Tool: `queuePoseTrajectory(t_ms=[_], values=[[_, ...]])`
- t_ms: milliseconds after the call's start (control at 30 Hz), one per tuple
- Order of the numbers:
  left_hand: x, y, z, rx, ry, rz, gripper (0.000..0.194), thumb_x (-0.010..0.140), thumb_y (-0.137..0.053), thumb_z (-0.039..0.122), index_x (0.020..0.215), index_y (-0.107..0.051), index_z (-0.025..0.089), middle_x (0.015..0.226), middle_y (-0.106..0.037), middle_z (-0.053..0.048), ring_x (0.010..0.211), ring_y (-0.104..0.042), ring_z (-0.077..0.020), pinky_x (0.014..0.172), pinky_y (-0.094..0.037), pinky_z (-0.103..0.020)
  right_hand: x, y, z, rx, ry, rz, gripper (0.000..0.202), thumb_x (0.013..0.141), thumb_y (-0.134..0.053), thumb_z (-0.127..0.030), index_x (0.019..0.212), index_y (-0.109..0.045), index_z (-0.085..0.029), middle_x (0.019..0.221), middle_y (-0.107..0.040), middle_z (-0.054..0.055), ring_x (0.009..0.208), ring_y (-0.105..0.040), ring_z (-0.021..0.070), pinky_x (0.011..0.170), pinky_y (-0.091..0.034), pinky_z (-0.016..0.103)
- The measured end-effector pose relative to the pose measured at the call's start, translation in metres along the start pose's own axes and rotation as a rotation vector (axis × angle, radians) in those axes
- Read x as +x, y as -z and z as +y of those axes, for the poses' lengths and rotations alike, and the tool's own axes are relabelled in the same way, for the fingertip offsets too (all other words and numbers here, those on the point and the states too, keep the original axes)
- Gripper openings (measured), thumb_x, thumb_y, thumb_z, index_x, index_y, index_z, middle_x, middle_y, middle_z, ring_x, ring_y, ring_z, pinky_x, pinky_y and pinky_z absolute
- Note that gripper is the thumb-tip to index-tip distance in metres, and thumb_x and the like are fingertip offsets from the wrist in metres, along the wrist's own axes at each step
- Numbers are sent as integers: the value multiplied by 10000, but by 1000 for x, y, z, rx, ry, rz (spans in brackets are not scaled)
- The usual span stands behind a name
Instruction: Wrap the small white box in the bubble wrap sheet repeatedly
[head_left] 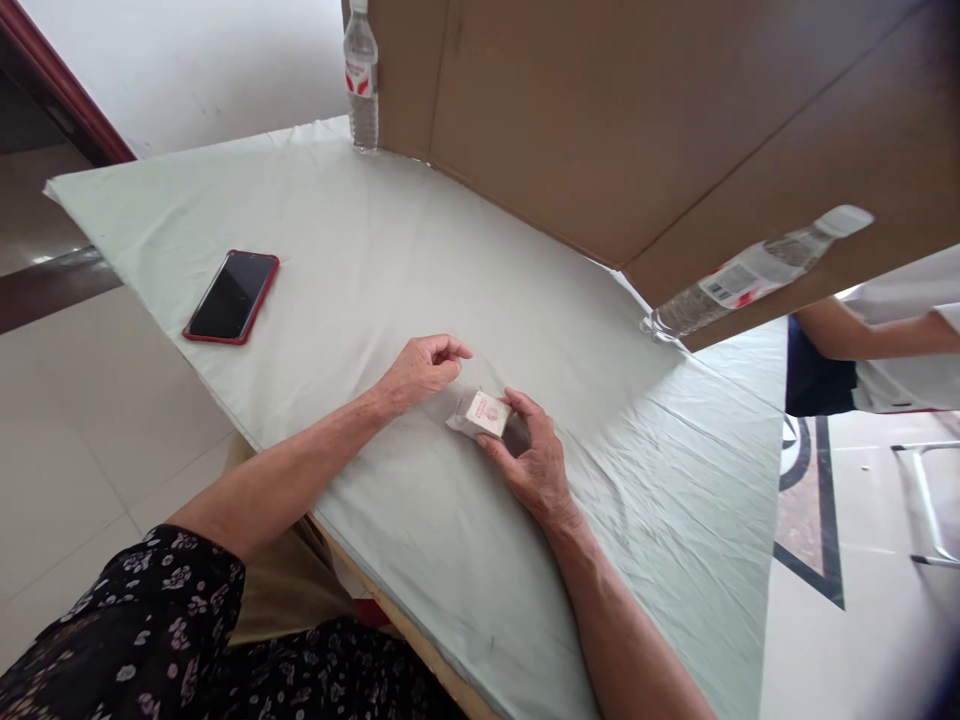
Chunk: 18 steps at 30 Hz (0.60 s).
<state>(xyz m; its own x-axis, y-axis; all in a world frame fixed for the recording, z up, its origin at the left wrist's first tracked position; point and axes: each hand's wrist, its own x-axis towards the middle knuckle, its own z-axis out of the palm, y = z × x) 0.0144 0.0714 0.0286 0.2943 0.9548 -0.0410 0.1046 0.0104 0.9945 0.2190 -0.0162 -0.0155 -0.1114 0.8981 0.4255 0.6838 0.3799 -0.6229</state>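
Note:
My right hand (536, 455) grips a small white box (487, 412) with red print, its thumb on the near side and its fingers on the far side. Clear film seems to stick out at the box's left end. Just above and left of the box is my left hand (427, 372), its fingers curled together and the index finger a little forward. Whether anything thin lies between those fingers cannot be made out. Both forearms rest over the pale green tablecloth (420, 520).
A phone (232, 297) in a red case lies at the left. Large brown cardboard panels (540, 120) stand at the back, with one water bottle (362, 90) at the far left corner and another bottle (750, 275) at the right. Beyond them, a person's arm (877, 335) shows.

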Motion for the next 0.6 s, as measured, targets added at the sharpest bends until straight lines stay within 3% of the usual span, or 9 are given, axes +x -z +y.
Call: queuePoseTrajectory(t_ms=[133, 267, 367, 467, 600], values=[[-4, 0, 3, 64, 45, -188, 354, 732, -631, 262, 1056, -704, 140, 1008, -697, -59, 976, -630, -199, 898, -491, -325, 0, 1, -2, -27, 27, 1, 593, 840, -711, -397, 1379, -497, -270, 1208, -691, 97, 1109, -646, 287, 955, -517, 476], [-7, 0, 2, 153, 46, -314, 536, 730, -666, 294, 1250, -650, 164, 1233, -663, -106, 1173, -586, -266, 992, -479, -384, 0, 2, -3, -65, 61, -11, 560, 870, -675, -418, 1377, -494, -265, 1227, -689, 106, 1106, -649, 298, 945, -523, 481], [-6, 1, 0, 194, 23, -353, 602, 737, -670, 284, 1326, -602, 182, 1228, -645, -105, 1065, -616, -228, 922, -510, -355, 0, 2, -2, -85, 79, -7, 535, 885, -653, -431, 1371, -496, -267, 1229, -688, 110, 1106, -650, 302, 939, -526, 489], [-6, 2, 0, 209, -2, -398, 570, 758, -653, 267, 1322, -608, 198, 1137, -621, -71, 902, -608, -162, 818, -512, -298, 0, 1, -2, -102, 68, -1, 531, 882, -657, -442, 1360, -501, -272, 1201, -696, 106, 1086, -655, 302, 927, -531, 494], [-7, 2, 3, 176, -13, -429, 530, 765, -629, 233, 1294, -628, 200, 1053, -584, -41, 832, -563, -125, 741, -472, -249, 0, 1, -2, -96, 73, 12, 542, 869, -677, -431, 1354, -501, -267, 1200, -698, 101, 1087, -652, 298, 926, -533, 495]])
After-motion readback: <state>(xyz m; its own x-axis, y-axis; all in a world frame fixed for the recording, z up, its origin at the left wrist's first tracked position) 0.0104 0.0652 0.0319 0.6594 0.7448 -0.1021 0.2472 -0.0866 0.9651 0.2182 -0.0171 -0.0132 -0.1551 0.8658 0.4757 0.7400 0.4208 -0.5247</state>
